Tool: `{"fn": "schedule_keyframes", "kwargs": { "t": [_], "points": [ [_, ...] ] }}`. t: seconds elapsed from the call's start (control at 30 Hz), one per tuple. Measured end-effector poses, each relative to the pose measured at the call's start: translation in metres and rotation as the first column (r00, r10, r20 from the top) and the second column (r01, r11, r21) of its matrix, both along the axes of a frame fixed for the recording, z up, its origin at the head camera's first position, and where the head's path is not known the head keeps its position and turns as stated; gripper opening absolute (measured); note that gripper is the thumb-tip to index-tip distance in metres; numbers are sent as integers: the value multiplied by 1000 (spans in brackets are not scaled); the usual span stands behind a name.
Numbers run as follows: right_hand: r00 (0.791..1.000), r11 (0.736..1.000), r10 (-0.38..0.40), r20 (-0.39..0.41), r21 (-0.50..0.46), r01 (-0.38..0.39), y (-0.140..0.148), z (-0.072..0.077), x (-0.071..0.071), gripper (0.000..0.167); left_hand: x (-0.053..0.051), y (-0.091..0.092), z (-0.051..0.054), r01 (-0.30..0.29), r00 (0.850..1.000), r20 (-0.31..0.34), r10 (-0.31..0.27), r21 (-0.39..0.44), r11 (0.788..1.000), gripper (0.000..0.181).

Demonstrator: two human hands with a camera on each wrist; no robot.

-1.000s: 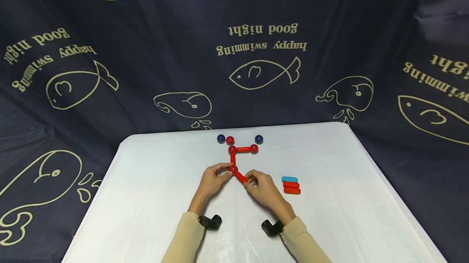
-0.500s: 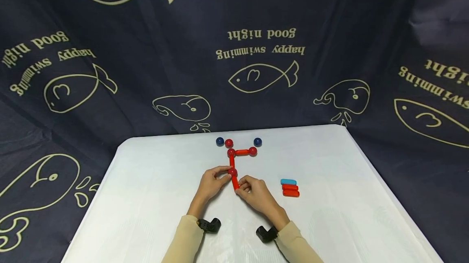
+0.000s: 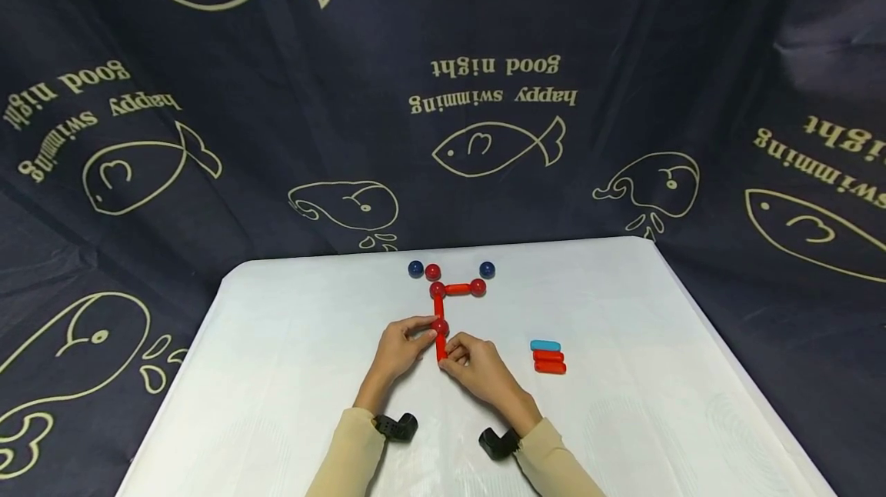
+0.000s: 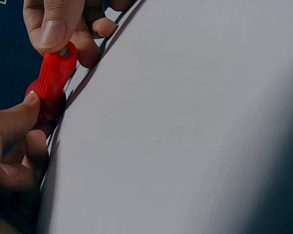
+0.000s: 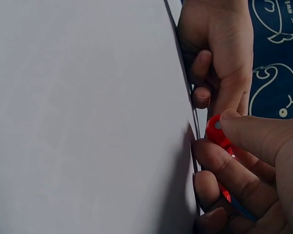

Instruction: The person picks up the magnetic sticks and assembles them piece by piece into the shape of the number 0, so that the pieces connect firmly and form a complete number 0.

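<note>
Between thumb and finger my left hand (image 3: 399, 348) pinches a red ball (image 3: 440, 325) on the white table. My right hand (image 3: 479, 368) pinches the near end of a red magnetic stick (image 3: 441, 347), whose far end meets that ball. In the left wrist view the grooved stick (image 4: 56, 73) has a metal tip showing under the right thumb. Beyond the held ball, a second red stick (image 3: 439, 307) runs to a corner ball (image 3: 438, 290). From there a third stick (image 3: 458, 289) points right to an end ball (image 3: 478, 287).
A loose red ball (image 3: 432, 271) and a dark blue ball (image 3: 415, 269) lie behind the corner ball. Another dark blue ball (image 3: 487, 270) is at back right. Right of my hands, a light blue stick (image 3: 545, 345) lies alongside two red sticks (image 3: 550, 367).
My right hand has swung the near end of the red magnetic stick leftward, from slanting right to pointing nearly straight toward me. My left hand keeps hold of the ball.
</note>
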State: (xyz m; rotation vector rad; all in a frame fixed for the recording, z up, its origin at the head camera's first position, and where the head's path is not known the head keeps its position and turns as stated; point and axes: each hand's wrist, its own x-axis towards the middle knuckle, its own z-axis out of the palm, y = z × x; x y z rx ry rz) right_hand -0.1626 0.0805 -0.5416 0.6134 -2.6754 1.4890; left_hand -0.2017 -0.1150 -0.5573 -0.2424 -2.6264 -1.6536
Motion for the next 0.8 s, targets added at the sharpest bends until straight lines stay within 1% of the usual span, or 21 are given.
{"fn": "schedule_keyframes", "kwargs": {
  "t": [0.3,0.43,0.63,0.8],
  "points": [
    [1000,1000,3,12,-2,-3,1,-2,0,12,0,1,-1,17,1000,8,-17,28,999,26],
    [1000,1000,9,11,-3,-9,1,-2,1,12,0,1,-2,16,1000,18,-17,24,1000,26],
    [1000,1000,15,16,-14,-15,3,-2,0,12,-1,1,-2,28,1000,8,-28,8,1000,26],
    [1000,1000,24,14,-15,-24,3,-1,0,13,-2,1,-2,22,1000,8,-22,14,1000,26]
  ]
}}
